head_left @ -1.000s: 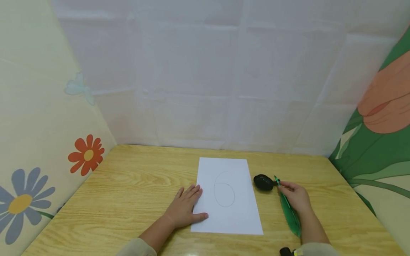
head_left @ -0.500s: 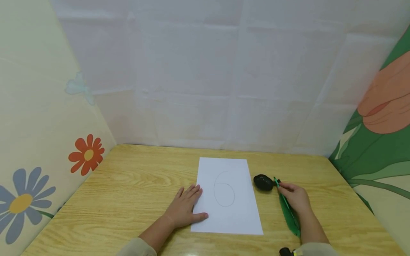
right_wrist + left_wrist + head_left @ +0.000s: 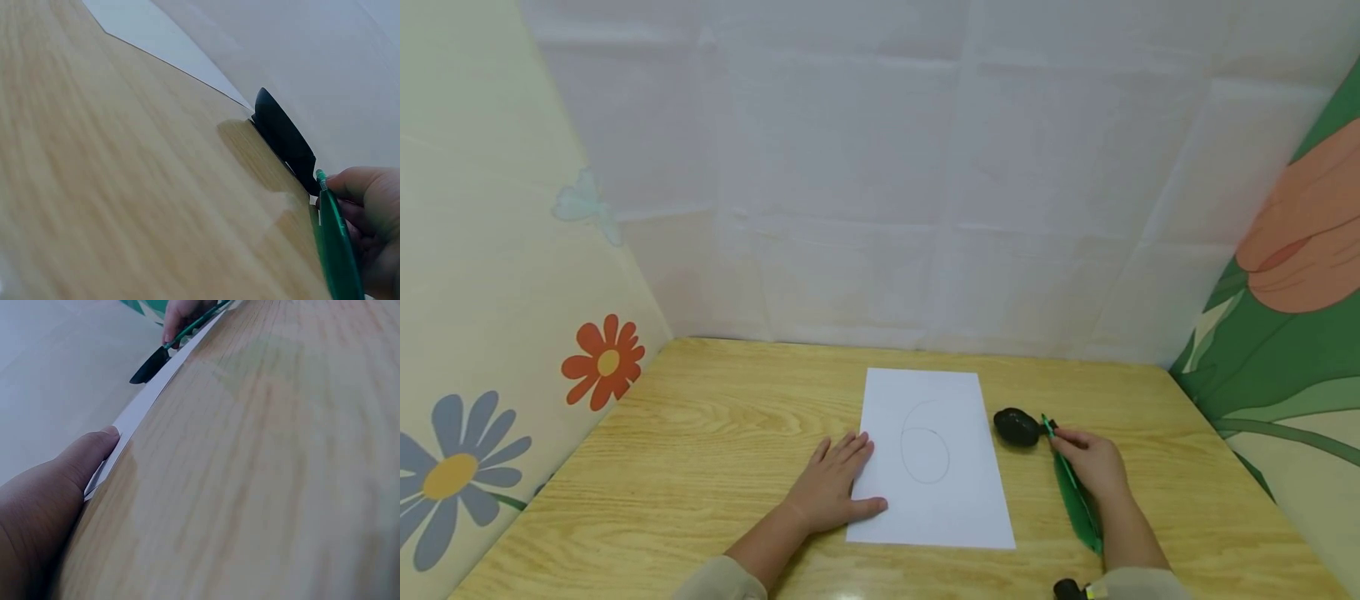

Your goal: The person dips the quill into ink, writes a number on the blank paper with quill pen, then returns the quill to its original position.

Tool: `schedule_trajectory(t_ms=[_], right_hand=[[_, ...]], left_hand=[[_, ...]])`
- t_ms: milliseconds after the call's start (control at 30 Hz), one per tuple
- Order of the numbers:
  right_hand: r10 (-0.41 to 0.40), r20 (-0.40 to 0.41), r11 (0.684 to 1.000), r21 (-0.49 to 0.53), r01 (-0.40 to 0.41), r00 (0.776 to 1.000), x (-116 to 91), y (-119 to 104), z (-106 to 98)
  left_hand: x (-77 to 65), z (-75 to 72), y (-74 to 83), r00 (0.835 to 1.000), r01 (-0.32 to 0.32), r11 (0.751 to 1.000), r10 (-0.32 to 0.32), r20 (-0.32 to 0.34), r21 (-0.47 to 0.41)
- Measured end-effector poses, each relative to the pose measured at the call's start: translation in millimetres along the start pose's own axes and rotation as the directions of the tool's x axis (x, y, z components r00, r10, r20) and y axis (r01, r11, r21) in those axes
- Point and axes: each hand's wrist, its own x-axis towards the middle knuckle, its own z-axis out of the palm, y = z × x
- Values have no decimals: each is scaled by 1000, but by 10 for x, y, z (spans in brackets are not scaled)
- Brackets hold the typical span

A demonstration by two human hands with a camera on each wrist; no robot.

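My left hand [image 3: 831, 487] lies flat with its fingers spread over the left edge of a white sheet of paper [image 3: 973, 508]. A thin pencil-like line drawn on the sheet forms a 6. To the right of the paper, my right hand [image 3: 1096, 467] pinches a green feather-shaped quill pen [image 3: 1078, 504] near its narrow tip, between thumb and fingers. The feather end points toward the table's front. Just left of the fingers lies a black oval base [image 3: 1017, 427] with a short neck. The pen's tip is close beside that neck; whether they touch, I cannot tell.
The wood-grain table [image 3: 722, 417] meets a white cloth backdrop [image 3: 850, 208] at the back. Flower-printed panels [image 3: 490, 275] rise at both sides. A small black object [image 3: 1067, 589] sits by the right cuff at the lower edge.
The quill pen's tip has shifted very slightly beside the black base. Both hands and the paper stay where they were.
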Motion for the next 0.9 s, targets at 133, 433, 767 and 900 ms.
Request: schedule_trajectory(t_ms=[133, 433, 767, 900], right_hand=[[7, -1, 1000, 2, -7, 1000, 0, 4, 2], [15, -26, 1000, 0, -15, 1000, -20, 5, -7], [101, -128, 986, 142, -83, 987, -84, -6, -38], [90, -179, 986, 154, -63, 980, -103, -76, -70]], left_hand=[[2, -8, 0, 1000, -1, 1000, 1, -2, 0], [0, -17, 2, 1000, -11, 1000, 11, 4, -12], [-7, 29, -5, 1000, -18, 999, 18, -13, -38], [6, 65, -14, 999, -2, 996, -2, -44, -94]])
